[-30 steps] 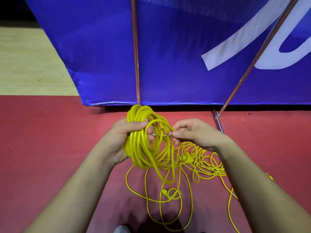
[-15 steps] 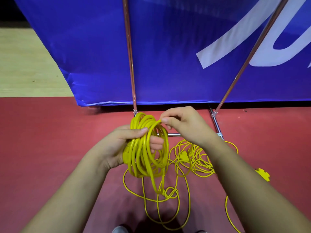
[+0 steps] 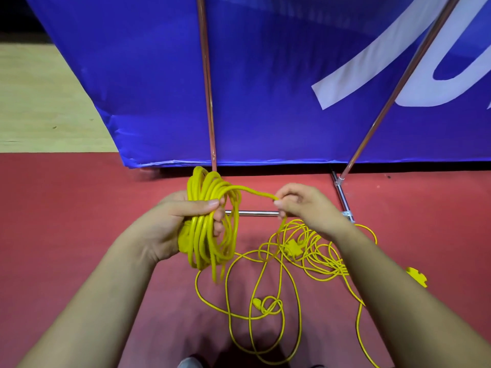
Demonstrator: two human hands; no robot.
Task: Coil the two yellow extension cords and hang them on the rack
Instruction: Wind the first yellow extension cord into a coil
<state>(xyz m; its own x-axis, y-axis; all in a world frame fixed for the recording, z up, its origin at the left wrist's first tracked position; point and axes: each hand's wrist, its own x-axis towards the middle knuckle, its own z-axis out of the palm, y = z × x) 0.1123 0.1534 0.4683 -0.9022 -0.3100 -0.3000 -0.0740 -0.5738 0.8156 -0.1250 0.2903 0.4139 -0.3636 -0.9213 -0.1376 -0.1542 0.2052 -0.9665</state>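
- Coiling in hand: left hand (image 3: pixel 170 224) grips the coil (image 3: pixel 204 235), fingers curled round the bundled loops, which hang upright above the red floor (image 3: pixel 79 208).
- Right hand (image 3: pixel 308 205) pinches the free strand (image 3: pixel 252 192) just right of the coil; the strand runs sideways from the coil's top to that pinch, then drops to the loose cord (image 3: pixel 265 288) on the floor.
- Right hand is nearer the slack (next loop probably goes leftward onto the coil).
- Tangled cord (image 3: pixel 318 251) lies by the rack (image 3: pixel 255 213) foot; open floor left, blue banner (image 3: pixel 265 75) close behind.

Rack poles (image 3: pixel 208 102) ahead, loose cord (image 3: pixel 269 305) below — open floor (image 3: pixel 66 208) left
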